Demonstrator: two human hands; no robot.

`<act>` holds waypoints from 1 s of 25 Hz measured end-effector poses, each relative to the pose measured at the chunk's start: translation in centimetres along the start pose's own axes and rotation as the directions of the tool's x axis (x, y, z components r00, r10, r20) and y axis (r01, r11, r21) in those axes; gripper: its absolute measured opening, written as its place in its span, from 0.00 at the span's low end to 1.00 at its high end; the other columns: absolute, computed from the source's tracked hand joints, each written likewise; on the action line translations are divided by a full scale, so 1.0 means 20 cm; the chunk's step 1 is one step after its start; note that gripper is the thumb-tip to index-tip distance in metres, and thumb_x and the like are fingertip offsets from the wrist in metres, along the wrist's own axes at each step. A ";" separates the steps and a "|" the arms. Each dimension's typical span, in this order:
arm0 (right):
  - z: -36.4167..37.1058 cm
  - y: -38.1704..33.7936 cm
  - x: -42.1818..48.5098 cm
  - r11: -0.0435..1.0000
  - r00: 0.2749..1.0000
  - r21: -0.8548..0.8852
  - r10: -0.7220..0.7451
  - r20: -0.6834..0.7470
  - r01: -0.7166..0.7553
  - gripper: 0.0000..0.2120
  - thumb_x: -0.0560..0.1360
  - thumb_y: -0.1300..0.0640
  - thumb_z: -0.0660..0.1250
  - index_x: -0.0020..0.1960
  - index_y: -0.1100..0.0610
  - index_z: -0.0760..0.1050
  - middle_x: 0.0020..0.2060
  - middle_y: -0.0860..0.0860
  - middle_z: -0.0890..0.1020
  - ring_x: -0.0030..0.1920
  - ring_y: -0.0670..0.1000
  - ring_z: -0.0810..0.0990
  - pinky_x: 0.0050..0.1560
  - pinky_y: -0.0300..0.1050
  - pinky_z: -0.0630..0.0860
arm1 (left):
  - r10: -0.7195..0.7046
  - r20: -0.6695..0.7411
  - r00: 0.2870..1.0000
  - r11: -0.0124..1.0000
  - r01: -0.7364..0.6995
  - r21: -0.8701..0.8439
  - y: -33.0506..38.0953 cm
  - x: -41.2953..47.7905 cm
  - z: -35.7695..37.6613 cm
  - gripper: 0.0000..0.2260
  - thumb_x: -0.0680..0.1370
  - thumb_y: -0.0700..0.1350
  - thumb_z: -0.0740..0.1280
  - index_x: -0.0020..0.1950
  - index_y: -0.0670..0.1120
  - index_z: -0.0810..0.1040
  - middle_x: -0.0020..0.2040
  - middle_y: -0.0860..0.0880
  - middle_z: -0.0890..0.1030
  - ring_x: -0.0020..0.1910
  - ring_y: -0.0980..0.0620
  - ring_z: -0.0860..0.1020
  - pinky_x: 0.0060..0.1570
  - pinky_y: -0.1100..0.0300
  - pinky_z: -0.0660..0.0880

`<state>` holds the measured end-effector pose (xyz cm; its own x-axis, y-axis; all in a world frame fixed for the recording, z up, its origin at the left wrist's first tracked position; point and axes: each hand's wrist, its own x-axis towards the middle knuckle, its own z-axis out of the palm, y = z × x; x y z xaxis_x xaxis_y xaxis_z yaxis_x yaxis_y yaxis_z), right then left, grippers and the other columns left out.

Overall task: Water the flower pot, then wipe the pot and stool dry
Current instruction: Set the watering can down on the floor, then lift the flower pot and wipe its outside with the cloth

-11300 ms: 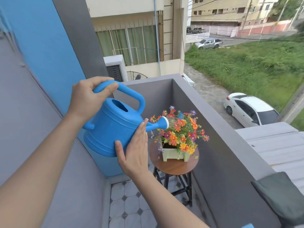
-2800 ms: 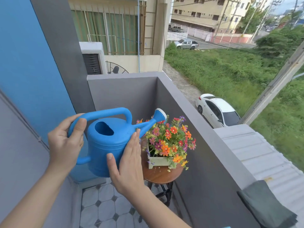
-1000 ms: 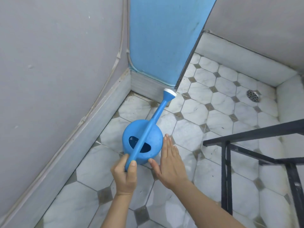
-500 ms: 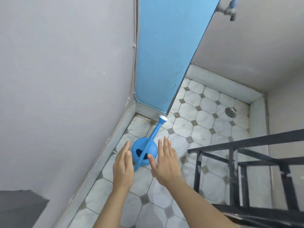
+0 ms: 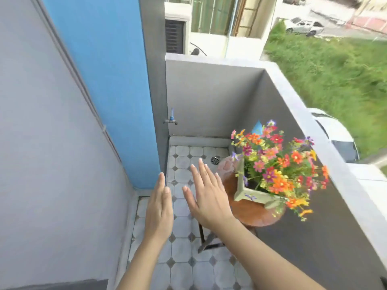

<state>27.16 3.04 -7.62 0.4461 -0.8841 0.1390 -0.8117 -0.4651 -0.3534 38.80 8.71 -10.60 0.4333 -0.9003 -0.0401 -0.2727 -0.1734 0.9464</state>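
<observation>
- Wall surfaces, left: one grey wall (image 5: 41, 143), then one blue panel (image 5: 109, 80) beside it.
- Tap (image 5: 171, 119): one, with a blue handle, mounted on the grey end wall, past the blue panel.
- Floor tiles (image 5: 182, 258): white octagons with small dark squares between them. One round metal drain (image 5: 215, 160) sits in the far corner.
- Left hand (image 5: 159, 208): one, raised over the tiles, seen edge-on, fingers extended and together, gripping no object.
- Right hand (image 5: 207, 197): one, just beside the left hand and apart from it, back toward the camera, fingers extended and slightly spread, gripping no object. It hovers just left of the stool; contact cannot be determined.
- Stool (image 5: 251, 214): one, with a round brown wooden top and dark metal legs, standing against the parapet (image 5: 209, 97).
- Flower pot (image 5: 244, 194): one, square and pale green, resting on the stool top. It carries one dense bunch of flowers (image 5: 276, 155) in orange, red, pink, yellow and purple.
- Outside the parapet: one grass area (image 5: 335, 70).
- Vehicles: two. One white car (image 5: 335, 135) is directly below, and one light-coloured vehicle (image 5: 303, 26) is further off. Both are blurred.
</observation>
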 end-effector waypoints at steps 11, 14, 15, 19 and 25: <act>-0.92 1.04 -1.12 0.753 0.717 -0.055 0.597 -0.360 -0.655 0.36 0.77 0.34 0.41 0.72 0.55 0.65 0.74 0.56 0.66 0.73 0.58 0.65 0.70 0.59 0.61 | 0.492 0.592 0.639 0.806 -0.590 -0.033 0.77 -0.60 1.08 0.29 0.77 0.60 0.47 0.75 0.49 0.57 0.73 0.58 0.58 0.71 0.65 0.55 0.69 0.72 0.47; -0.97 1.37 -1.53 0.607 0.584 -0.052 0.732 -0.353 -0.793 0.34 0.76 0.37 0.45 0.73 0.55 0.64 0.75 0.55 0.64 0.74 0.58 0.63 0.71 0.58 0.59 | 0.452 0.717 0.530 0.782 -0.622 -0.034 0.82 -0.82 1.46 0.27 0.80 0.56 0.49 0.76 0.46 0.56 0.75 0.53 0.60 0.72 0.60 0.55 0.68 0.70 0.46; -0.97 1.48 -1.65 0.563 0.544 -0.046 0.771 -0.330 -0.825 0.34 0.75 0.37 0.44 0.74 0.54 0.62 0.76 0.55 0.62 0.75 0.57 0.60 0.72 0.57 0.57 | 0.418 0.761 0.497 0.783 -0.622 -0.024 0.82 -0.88 1.58 0.25 0.81 0.54 0.50 0.76 0.46 0.55 0.76 0.51 0.59 0.73 0.58 0.54 0.69 0.68 0.47; -0.93 1.79 -1.97 0.434 0.429 -0.025 0.878 -0.213 -0.901 0.30 0.80 0.41 0.48 0.76 0.55 0.55 0.77 0.57 0.55 0.77 0.57 0.54 0.74 0.54 0.52 | 0.277 0.873 0.402 0.758 -0.650 0.059 0.78 -1.08 1.97 0.26 0.82 0.54 0.50 0.77 0.44 0.50 0.78 0.48 0.54 0.76 0.52 0.51 0.72 0.60 0.49; -0.81 2.00 -2.03 0.427 0.429 0.056 0.902 0.042 -0.903 0.32 0.79 0.38 0.49 0.74 0.58 0.58 0.70 0.56 0.70 0.68 0.58 0.68 0.66 0.53 0.65 | 0.147 0.830 0.538 0.586 -0.724 0.365 0.70 -1.25 2.35 0.29 0.80 0.56 0.54 0.76 0.41 0.52 0.74 0.44 0.62 0.72 0.46 0.60 0.66 0.53 0.64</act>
<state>-29.55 19.64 -12.33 -0.5252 -0.7971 -0.2981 -0.7280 0.6022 -0.3276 -16.11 9.97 -11.49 -0.5201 -0.8410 -0.1487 -0.7869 0.4042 0.4662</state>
